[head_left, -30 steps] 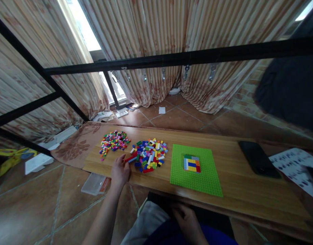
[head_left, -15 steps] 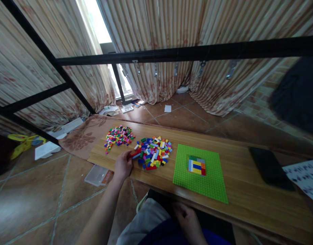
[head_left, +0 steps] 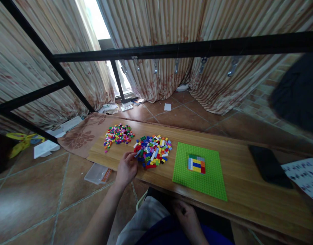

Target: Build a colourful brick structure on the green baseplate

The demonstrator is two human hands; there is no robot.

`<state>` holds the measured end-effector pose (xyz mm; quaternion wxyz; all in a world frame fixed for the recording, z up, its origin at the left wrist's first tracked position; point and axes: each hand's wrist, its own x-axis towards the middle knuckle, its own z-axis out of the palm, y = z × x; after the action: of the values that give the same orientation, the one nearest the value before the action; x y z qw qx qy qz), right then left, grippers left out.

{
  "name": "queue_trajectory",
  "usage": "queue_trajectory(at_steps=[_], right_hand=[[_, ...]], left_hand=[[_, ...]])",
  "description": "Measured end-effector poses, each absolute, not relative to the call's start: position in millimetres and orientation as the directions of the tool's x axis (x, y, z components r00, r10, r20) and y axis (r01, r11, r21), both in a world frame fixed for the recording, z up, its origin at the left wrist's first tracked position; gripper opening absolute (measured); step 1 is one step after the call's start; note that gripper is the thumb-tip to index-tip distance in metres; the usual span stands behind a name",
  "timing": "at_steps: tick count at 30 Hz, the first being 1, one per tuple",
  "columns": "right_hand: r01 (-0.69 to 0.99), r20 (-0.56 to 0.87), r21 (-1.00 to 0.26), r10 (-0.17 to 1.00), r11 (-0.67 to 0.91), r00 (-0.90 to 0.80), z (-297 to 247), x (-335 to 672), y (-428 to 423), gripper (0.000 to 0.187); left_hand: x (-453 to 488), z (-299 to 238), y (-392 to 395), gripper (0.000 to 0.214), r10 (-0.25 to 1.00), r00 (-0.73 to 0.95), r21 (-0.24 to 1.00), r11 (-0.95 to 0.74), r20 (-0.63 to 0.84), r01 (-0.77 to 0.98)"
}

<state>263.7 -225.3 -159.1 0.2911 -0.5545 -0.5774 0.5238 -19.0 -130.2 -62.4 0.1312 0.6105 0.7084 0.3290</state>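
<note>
My left hand rests on the wooden board with its fingertips pushing into the left edge of a heap of mixed coloured bricks; the fingers are curled and I cannot see whether they hold a brick. Farther left lies a second heap of tiny coloured pieces. Right of the brick heap is a green baseplate carrying a small flat block of yellow, blue, red and green bricks. My right hand lies in my lap below the board's edge, its fingers loosely bent, touching no brick.
A black phone and a printed sheet lie at the board's right end. A black metal frame crosses in front of striped curtains. On the tiled floor at left are a clear plastic box, papers and a yellow object.
My left hand slid right along the board, and the brick heap's left edge now looks tighter. The view shifted slightly. My right hand stayed in my lap.
</note>
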Motion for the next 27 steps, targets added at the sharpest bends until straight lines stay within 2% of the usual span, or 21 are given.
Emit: queue_trajectory(at_steps=[6,10,13,17,22,24,27], right_hand=[[0.305,-0.244,-0.935,0.952,-0.181,-0.185,-156.6,261.6,-223.7,0.053],[0.307,-0.277,-0.928,0.942,-0.211,-0.189,-154.1,260.5,-224.1,0.052],[0.304,-0.278,-0.929,0.941,-0.213,-0.191,-147.2,259.4,-225.2,0.047],[0.306,-0.25,-0.935,0.946,-0.179,-0.209,-129.4,257.7,-227.2,0.04],[0.312,-0.192,-0.943,0.958,-0.119,-0.215,-101.8,255.3,-229.3,0.03],[0.284,-0.16,-0.953,0.971,-0.105,-0.178,-92.3,255.4,-228.6,0.028],[0.263,-0.107,-0.961,0.992,-0.085,-0.07,-82.8,258.6,-226.1,0.03]], left_hand=[[-15.7,-63.6,-129.2,0.024,0.968,-0.145,0.509,0.023,0.202,0.861],[-19.4,-62.8,-127.7,0.021,0.968,-0.137,0.516,0.01,0.209,0.857],[-21.2,-55.2,-131.0,0.022,0.969,-0.149,0.56,0.013,0.198,0.829],[-11.2,-37.9,-137.1,0.028,0.991,-0.122,0.652,0.055,0.058,0.756],[36.4,-30.0,-151.6,0.02,0.995,0.063,0.814,0.027,-0.078,0.58],[61.6,-31.5,-160.5,0.018,0.974,0.196,0.88,0.004,-0.11,0.475],[94.5,-33.0,-171.7,0.018,0.924,0.329,0.942,0.085,-0.196,0.324]])
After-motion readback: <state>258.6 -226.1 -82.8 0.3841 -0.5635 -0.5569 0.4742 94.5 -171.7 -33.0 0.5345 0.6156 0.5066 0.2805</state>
